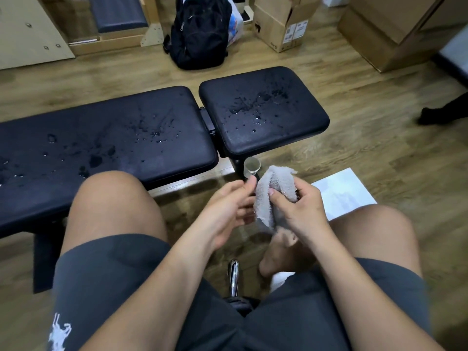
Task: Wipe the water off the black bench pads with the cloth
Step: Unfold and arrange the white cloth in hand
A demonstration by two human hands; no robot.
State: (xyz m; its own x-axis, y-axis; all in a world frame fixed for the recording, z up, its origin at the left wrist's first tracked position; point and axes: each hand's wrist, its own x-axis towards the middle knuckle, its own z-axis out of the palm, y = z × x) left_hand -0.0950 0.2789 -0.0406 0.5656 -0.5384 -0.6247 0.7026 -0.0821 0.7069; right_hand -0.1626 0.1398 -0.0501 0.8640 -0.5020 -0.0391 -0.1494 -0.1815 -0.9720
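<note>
Clear of bench pads [114,138], right hand [301,207] gripping cloth [274,184], left hand [228,211] apparently slack

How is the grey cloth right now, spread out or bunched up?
Bunched up. The cloth hangs in crumpled folds from the right hand, whose thumb and fingers grip it in the air.

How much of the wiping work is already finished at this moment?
Done: nothing visible yet; water drops lie on both the long pad and the short pad. In hand: the right hand holds the grey cloth in front of the bench, with the left hand open beside it; the cloth touches neither pad. Left: wiping both pads.
</note>
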